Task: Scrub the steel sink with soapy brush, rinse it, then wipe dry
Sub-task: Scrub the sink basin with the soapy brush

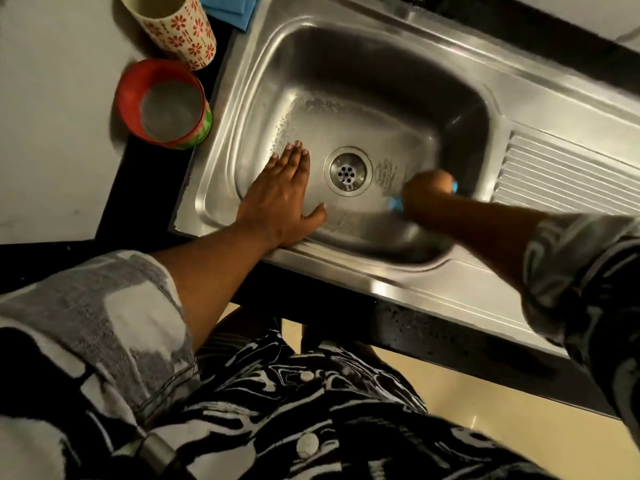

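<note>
The steel sink fills the middle of the view, with a round drain in its floor and soapy streaks around it. My left hand lies flat with its fingers spread on the sink's near-left wall and rim, holding nothing. To the right of the drain, my right hand is blurred and closed around a blue scrubbing tool. Only small blue bits of the tool show at either side of the fist, so I cannot make out its shape.
A ribbed draining board lies to the right of the basin. On the white counter at the left stand a red bowl holding cloudy water and a tall flower-patterned cup. A blue cloth lies at the top edge.
</note>
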Tool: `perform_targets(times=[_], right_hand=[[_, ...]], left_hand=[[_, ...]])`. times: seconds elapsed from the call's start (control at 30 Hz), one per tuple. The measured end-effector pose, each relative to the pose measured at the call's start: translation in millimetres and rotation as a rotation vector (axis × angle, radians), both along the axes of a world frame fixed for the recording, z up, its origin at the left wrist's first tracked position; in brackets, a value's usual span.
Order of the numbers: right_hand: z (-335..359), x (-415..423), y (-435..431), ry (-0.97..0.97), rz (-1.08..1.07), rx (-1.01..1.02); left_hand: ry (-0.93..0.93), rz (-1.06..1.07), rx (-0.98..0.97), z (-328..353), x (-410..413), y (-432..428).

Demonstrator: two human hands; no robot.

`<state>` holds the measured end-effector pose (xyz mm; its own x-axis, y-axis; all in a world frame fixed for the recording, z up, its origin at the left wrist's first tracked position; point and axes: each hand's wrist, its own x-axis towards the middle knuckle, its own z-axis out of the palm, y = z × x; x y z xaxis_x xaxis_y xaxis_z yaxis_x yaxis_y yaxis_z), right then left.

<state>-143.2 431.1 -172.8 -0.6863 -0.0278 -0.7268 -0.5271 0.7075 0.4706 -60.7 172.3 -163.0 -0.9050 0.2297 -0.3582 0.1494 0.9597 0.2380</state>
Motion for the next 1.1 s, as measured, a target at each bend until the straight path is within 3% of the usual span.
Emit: perform_targets(times=[0.17,0.37,0.47,0.53,0.67,0.77,1.0,1.1], right_hand=[[-5,-67,16,0.154,0.014,0.070],[11,40,-2,-0.095,0.073,0.053],[11,53,-11,-0.127,0.068,0.046],[3,26,-9,-0.089,0.026,0.048],[-5,-52,12,0.167,-0.004,0.023],[-2,-62,9,0.206,0.000,0.012],[5,51,1,-0.090,0.116,0.003],[2,43,1,-0.058,0.077,-0.044]], left_hand=[[-0.003,0.010,-0.008,-1,0,-1],[0.003,0.008,0.006,0,0,0],[0.010,0.013,0.002,1,1,0],[0.007,0.008,0.006,1,1,0],[0.002,0.012,0.012,1,1,0],[0.001,0.016,-0.004,1,0,1],[0.015,0.004,0.007,1,-1,0],[0.016,0.008,-0.003,-1,0,1]])
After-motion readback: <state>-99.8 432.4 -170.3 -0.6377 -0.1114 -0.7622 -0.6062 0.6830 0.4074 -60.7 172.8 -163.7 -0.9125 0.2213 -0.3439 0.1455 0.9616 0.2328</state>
